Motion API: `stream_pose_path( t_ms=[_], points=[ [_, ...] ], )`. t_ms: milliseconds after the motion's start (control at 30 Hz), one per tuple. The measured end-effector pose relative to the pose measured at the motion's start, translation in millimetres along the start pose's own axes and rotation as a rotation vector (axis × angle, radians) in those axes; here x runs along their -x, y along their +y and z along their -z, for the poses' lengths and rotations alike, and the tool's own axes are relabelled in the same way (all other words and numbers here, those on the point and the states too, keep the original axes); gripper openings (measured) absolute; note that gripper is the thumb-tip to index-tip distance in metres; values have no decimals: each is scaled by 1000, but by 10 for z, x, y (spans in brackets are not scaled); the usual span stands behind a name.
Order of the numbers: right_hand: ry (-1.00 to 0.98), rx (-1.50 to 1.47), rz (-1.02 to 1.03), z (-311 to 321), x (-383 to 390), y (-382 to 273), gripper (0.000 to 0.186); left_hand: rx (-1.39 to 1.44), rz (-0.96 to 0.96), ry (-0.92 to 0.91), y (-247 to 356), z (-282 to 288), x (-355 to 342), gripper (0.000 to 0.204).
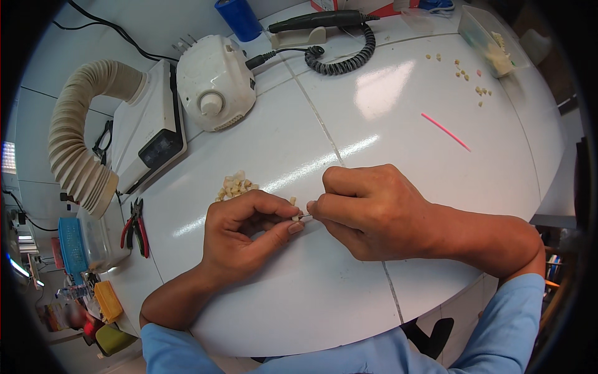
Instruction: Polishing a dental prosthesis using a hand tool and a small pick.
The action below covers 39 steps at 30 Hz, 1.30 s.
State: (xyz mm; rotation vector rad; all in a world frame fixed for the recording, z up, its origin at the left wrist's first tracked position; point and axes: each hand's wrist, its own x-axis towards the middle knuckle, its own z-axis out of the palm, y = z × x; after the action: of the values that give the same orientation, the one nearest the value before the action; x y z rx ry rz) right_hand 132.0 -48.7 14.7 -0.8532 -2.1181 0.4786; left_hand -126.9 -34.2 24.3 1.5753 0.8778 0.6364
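Observation:
Over the near middle of the white table, my left hand (240, 230) is closed, with thumb and fingertips pinching a small cream tooth-like piece (296, 218). My right hand (380, 215) is closed around a thin metal pin-like tool (305, 215); the fingers hide most of it. Its tip meets the piece, but whether it enters it is too small to tell. Another cream piece (293, 201) shows just beyond the left fingertips. Past the left knuckles lies a heap of similar cream pieces (235, 185), partly covered by that hand.
A white control box (215, 81) and a dark handpiece (314, 21) with coiled cord stand far off. At left are a ribbed hose (68, 146) and red-handled pliers (136, 227). A pink stick (445, 131), scattered small pieces (462, 73) and a clear container (483, 47) lie right.

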Motion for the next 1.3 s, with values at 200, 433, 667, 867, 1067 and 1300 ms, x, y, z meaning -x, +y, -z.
stream_pose_path(
  t_ms=[200,433,667,867,1067,1300],
  points=[
    [-55,30,-6,41,-14,-28,18,16,20,7,16,-6,16,15],
    [-99,-4,-16,55,-10,-8,18,-12,-10,6,9,1,0,16],
    [-145,-43,16,11,13,26,21,-13,-42,51,12,-42,0,19],
    [-181,-39,38,42,12,5,18,-177,-137,-11,4,-7,-7,20],
    [-179,-27,49,52,2,7,13,-241,-169,-15,48,-14,-26,22],
    [-133,-15,61,32,11,4,14,-316,-242,-20,32,-11,-38,23]
  ],
)
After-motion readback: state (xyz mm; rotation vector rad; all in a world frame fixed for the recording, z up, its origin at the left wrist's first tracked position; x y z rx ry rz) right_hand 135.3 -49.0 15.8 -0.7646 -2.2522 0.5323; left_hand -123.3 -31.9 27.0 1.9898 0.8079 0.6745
